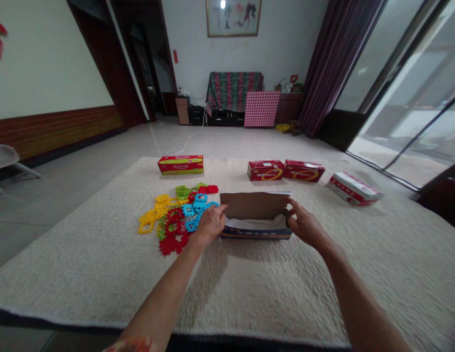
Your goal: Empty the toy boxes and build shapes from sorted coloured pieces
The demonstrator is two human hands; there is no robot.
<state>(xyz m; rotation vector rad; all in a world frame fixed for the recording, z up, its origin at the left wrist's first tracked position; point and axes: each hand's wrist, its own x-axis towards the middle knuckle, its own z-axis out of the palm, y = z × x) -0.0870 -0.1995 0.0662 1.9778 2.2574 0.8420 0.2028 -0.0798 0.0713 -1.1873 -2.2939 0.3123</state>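
Fingers spread, my left grip and right grip touch opposite ends of one open carton; foam puzzle pieces lie beside the left, four red-printed boxes beyond.

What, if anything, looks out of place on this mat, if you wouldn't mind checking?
The white-and-red box lies skewed on the right of the mat, angled unlike the two red boxes. The puzzle pieces sit in a loose, scattered heap beside the open box.
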